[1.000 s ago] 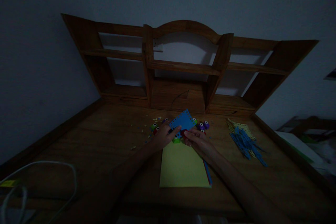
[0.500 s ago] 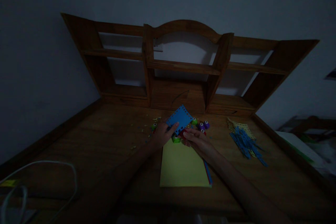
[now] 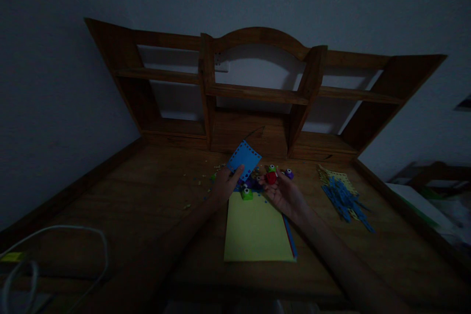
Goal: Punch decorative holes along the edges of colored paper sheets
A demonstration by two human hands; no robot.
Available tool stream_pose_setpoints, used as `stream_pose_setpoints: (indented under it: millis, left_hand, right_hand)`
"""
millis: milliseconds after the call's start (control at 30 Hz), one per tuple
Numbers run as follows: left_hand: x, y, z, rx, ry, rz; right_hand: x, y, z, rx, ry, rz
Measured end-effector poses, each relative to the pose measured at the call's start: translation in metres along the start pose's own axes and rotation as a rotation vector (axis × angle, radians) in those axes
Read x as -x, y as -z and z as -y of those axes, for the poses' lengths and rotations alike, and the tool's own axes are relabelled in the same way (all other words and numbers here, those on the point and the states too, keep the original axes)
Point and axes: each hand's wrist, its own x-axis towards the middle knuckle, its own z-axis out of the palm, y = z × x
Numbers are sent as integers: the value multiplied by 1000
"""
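Note:
My left hand (image 3: 225, 184) is closed on a piece of blue paper (image 3: 246, 158) with small shapes punched along its edges, thumb on top. My right hand (image 3: 285, 195) is turned palm up and has a small red craft punch (image 3: 271, 177) between thumb and fingers, apart from the paper. A green craft punch (image 3: 247, 194) rests at the top edge of the yellow paper stack (image 3: 257, 233). Another green punch (image 3: 271, 168) and a purple punch (image 3: 289, 173) stand behind my right hand. More purple punches under the blue paper are partly hidden.
Tiny punched-out paper bits (image 3: 199, 182) are scattered left of my hands. Blue paper strips (image 3: 344, 198) and perforated yellow paper (image 3: 349, 184) lie in a pile at the right. A wooden shelf unit (image 3: 250, 92) stands at the back. A white cable (image 3: 73, 227) curls at the lower left.
The blue paper in my left hand has moved slightly up and left, away from the red punch. My right hand has moved right and turned palm up with the punch.

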Motion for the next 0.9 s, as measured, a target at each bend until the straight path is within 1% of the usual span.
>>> stream_pose_setpoints:
  millis: [200, 333, 467, 600, 667, 733, 800, 900]
  left_hand:
    - [-2, 0, 4, -13, 12, -13]
    - [-2, -1, 6, -20, 8, -16]
    - [-1, -2, 5, -9, 14, -12]
    - [0, -2, 3, 15, 9, -33]
    - [1, -2, 3, 15, 6, -40]
    - [1, -2, 3, 17, 1, -36]
    - [1, -2, 4, 26, -4, -32]
    - [0, -2, 4, 35, -4, -29]
  right_hand:
    - [5, -4, 10, -149, -29, -55]
    - [5, -1, 12, -234, -39, -43]
    - [2, 5, 12, -267, -37, -19]
    - [2, 4, 11, -233, -39, -80]
    - [3, 0, 11, -133, -34, -100]
    - [4, -2, 10, 50, 8, -106]
    - [6, -3, 10, 315, 124, -142]
    - [9, 2, 13, 819, 346, -233]
